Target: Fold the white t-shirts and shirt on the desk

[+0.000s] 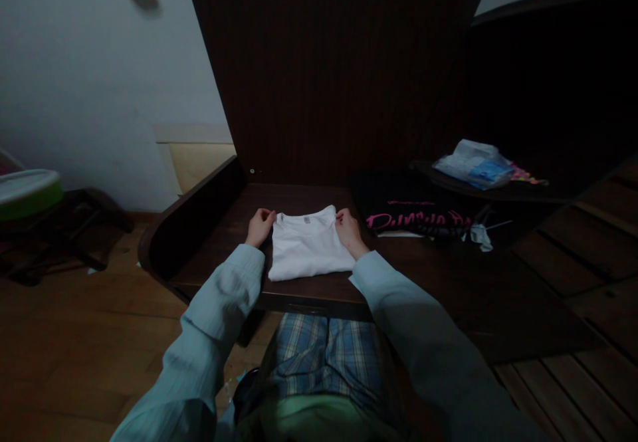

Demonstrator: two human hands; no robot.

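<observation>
While your left hand (260, 227) and right hand (349, 232) pinch the folded white fabric shirt (310, 250) at its far corners, one uneven tug could skew it!

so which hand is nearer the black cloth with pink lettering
Right. The right hand is just left of the black cloth; the left hand is farther, across the white garment.

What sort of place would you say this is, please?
Probably a room in a home, perhaps a bedroom: a folded white shirt lies on a dark desk, and the floor looks wooden.
</observation>
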